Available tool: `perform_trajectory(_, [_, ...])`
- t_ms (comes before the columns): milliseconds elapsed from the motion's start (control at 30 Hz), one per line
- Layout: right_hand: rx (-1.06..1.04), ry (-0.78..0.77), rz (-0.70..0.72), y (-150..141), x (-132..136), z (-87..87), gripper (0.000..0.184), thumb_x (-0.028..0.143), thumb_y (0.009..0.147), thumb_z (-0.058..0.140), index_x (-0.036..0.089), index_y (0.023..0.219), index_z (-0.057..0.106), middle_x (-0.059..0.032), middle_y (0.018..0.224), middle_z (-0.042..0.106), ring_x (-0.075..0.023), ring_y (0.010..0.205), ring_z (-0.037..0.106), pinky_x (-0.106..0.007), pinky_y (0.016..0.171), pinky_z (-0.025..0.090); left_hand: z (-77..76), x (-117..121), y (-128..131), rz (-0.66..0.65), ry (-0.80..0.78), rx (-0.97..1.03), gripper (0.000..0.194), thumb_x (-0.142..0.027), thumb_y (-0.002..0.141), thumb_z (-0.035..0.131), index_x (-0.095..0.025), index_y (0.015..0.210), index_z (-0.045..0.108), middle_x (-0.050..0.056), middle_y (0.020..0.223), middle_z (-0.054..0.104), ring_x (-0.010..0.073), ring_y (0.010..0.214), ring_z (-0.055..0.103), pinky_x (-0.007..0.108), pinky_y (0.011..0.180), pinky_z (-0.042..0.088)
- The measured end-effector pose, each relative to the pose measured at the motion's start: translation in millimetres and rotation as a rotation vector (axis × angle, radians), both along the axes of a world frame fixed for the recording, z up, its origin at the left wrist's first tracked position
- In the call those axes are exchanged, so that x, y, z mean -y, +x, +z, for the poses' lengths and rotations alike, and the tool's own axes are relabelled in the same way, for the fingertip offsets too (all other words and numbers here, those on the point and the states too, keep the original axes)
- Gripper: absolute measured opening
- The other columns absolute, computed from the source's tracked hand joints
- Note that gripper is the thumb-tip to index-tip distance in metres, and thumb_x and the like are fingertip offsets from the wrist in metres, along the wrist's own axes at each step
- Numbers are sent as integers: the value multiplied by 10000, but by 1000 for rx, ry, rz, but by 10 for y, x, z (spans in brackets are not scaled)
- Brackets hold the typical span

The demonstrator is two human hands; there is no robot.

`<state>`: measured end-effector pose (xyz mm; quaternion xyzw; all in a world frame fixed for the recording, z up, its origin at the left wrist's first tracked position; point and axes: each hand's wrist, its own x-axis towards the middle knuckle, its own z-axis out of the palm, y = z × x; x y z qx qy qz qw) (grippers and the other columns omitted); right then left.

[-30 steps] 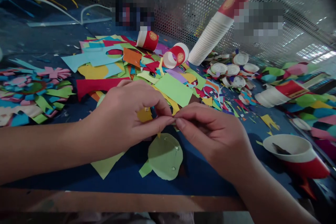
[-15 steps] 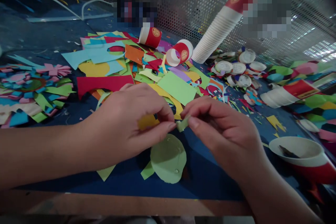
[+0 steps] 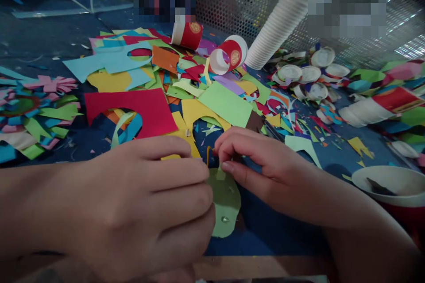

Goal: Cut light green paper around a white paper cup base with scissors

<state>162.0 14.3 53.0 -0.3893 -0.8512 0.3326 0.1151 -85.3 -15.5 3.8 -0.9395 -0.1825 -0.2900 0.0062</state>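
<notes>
A light green paper disc with small glue drops lies on the blue table near the front edge. My left hand is low and close to the camera, fingers curled together, its tips resting at the disc's left edge; I cannot see anything in it. My right hand pinches a small green paper scrap against the top of the disc with thumb and forefinger.
Coloured paper offcuts cover the table's middle. Red-and-white paper cups lie behind them, beside a leaning cup stack. Cup bottoms sit to the right. A cut cup lies at right. Paper flowers lie at left.
Both hands have come down toward the disc. The right hand has brought the small green scrap from mid-air onto the disc's top; the left hand has dropped nearer the camera.
</notes>
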Motion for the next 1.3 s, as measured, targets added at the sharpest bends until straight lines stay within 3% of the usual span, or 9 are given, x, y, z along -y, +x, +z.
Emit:
perform_trajectory(100, [18,-15,5,-2,-14,-7,120,161,1005,505,211,899,530,0,977,572,-139,893,545,-290,801,454,60,-140,-9,-109,132,-101,447,-376,1116,270,-260,1068,699,10,1034,738,216,1058,643,428,966,488])
perform_trajectory(267, [31,-19,17,-14,-35,-22,96,130,971,522,199,912,554,-7,976,573,-147,875,541,-300,778,450,84,-211,14,-108,119,-100,362,-333,1072,358,-273,1058,715,5,1046,733,231,1068,638,413,971,507])
perform_trajectory(433, [45,-3,20,-25,-53,-31,94,127,959,534,184,967,607,-26,999,595,-166,907,565,-323,794,456,109,-258,9,-154,112,-179,526,-627,1027,374,-251,1105,733,87,1122,727,312,1198,610,458,1025,531])
perform_trajectory(500, [34,10,20,-28,-51,-28,100,117,951,544,191,956,610,-23,988,606,-167,907,573,-321,795,459,114,-271,2,-165,114,-183,572,-661,1023,350,-248,1141,727,93,1140,726,319,1248,586,463,1044,527])
perform_trajectory(733, [9,46,17,-30,-47,-26,115,78,905,570,178,940,616,-14,966,616,-151,896,584,-302,800,467,95,-273,-2,-187,73,-178,455,-559,1019,443,-227,1168,717,87,1174,723,314,1372,513,460,1194,417])
perform_trajectory(833, [12,61,18,-32,-53,-46,103,91,909,581,173,957,622,-8,974,615,-143,899,584,-293,805,466,90,-278,-3,-206,58,-168,523,-612,1011,439,-202,1213,693,94,1204,702,322,1401,472,468,1233,354])
perform_trajectory(1000, [-6,71,12,-28,-54,-56,129,70,894,591,189,943,603,14,957,616,-123,892,585,-260,814,468,105,-266,4,-175,47,-162,320,-374,1034,433,-221,1186,669,47,1184,701,270,1405,463,423,1256,319])
perform_trajectory(1133, [-19,54,-11,-30,-47,-23,114,90,921,586,199,945,611,23,950,631,-115,878,593,-241,797,474,106,-252,13,-163,60,-148,399,-515,1040,415,-232,1165,667,62,1174,704,262,1401,452,416,1233,354])
perform_trajectory(1300, [-76,30,-137,-42,-37,-17,155,110,955,550,230,922,642,55,846,636,-93,745,568,-196,647,459,81,-245,26,-159,25,-104,342,-453,1019,452,-222,1146,670,56,1148,701,256,1386,458,400,1251,281])
